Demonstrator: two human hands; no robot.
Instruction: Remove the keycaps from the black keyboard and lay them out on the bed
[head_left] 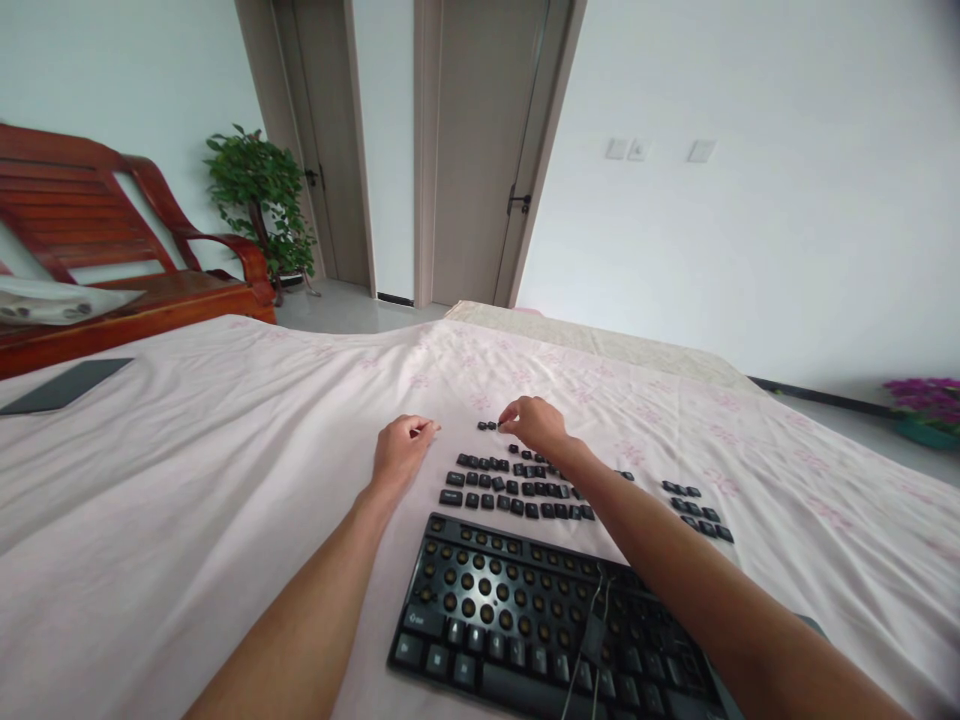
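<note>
Already, in the head view, the keyboard (534, 632) shows bare upper rows, its lower keys still capped; loose keycaps (517, 507) lie in rows beyond it. The right hand (531, 422) pinches a small keycap (501, 424); the left hand (403, 445) is curled closed, seemingly empty.

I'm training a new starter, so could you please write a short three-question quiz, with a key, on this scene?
1. True or false: every key on the keyboard has its cap fitted.
2. Which hand is at the right end of the farthest row of loose keycaps?
3. Choose one. Lying on the keyboard is: A, a pair of scissors; B, a phone; C, a tool with wire loops.

Key: 1. False; many positions are bare. 2. The right hand. 3. C.
</note>
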